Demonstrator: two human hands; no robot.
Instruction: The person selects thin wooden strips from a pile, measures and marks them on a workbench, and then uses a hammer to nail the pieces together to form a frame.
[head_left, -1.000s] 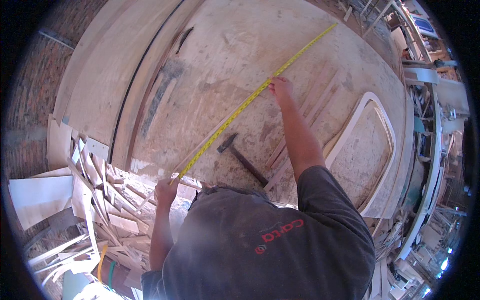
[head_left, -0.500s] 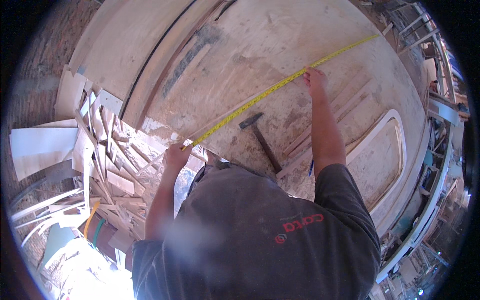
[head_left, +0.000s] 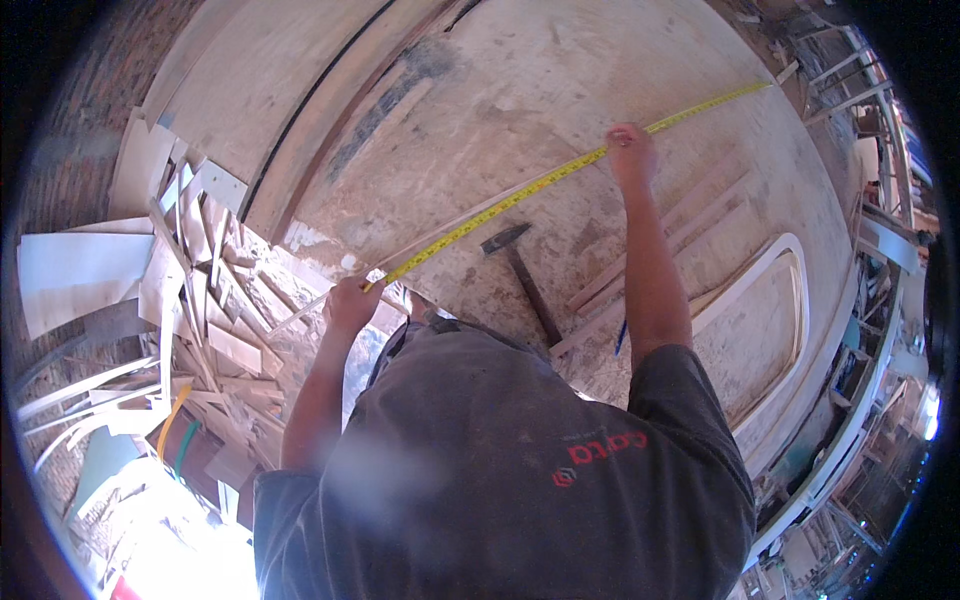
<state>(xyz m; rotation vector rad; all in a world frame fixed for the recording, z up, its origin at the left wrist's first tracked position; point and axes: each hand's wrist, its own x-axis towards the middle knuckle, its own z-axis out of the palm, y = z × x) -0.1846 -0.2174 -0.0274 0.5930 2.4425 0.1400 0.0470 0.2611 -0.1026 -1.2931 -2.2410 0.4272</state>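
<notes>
Right hand (head_left: 631, 155) shifted over tape (head_left: 500, 208), stretched forward.

Mostly dry, matt wood, as we see it.
The tabletop (head_left: 480, 120) looks to us like unvarnished wood, scuffed, darkly stained in patches and pale and flaking at its near edge. The measuring tape (head_left: 540, 184) shows a smooth face; we cannot tell whether it is metal or plastic. The hammer (head_left: 533, 298) pairs a dull metal head with a worn, dark handle that looks wooden. The pale frame (head_left: 803, 325) seems smooth, the offcuts (head_left: 235, 348) raw, rough-edged wood, the white sheet (head_left: 80, 275) flat and smooth, and the shirt (head_left: 520, 520) matt, dusty-looking cloth.
</notes>
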